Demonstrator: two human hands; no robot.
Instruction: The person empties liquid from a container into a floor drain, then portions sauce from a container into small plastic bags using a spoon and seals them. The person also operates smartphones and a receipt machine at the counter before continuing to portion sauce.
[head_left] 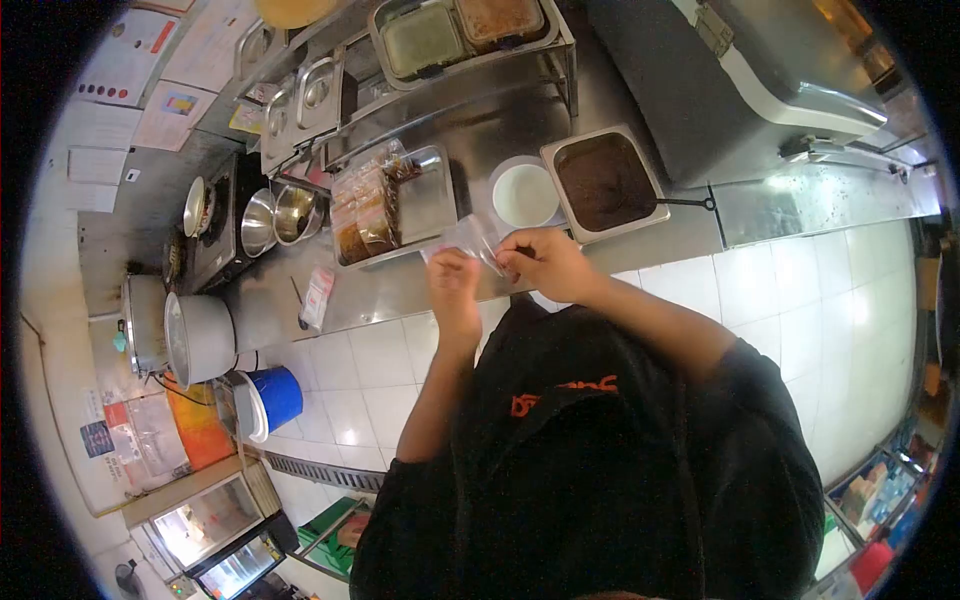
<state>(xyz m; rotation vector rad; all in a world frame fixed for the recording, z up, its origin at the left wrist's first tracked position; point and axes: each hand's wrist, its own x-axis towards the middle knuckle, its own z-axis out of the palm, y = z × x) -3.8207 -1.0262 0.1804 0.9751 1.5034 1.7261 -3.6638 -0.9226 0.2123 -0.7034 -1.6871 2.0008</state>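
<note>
A small clear plastic bag (pixel 474 236) is stretched between my two hands above the front edge of the steel counter. My left hand (pixel 455 285) has its fingers closed on the bag's left side. With thumb and fingers pinched, my right hand (pixel 548 262) grips its right side. Just beyond the bag stands a round white tub (pixel 526 194). To the right of it is a steel pan of dark brown paste (pixel 606 184), with a dark handle (pixel 690 203) sticking out over its rim. On the left, a steel tray (pixel 428 205) holds several filled, sealed bags (pixel 366 208).
A packet (pixel 317 298) lies near the counter's front edge. A raised rack (pixel 450 95) with lidded containers (pixel 420 40) runs along the back. Metal bowls (pixel 258 222) and a large pot (pixel 200 338) stand left; a blue bucket (pixel 275 400) sits on the floor.
</note>
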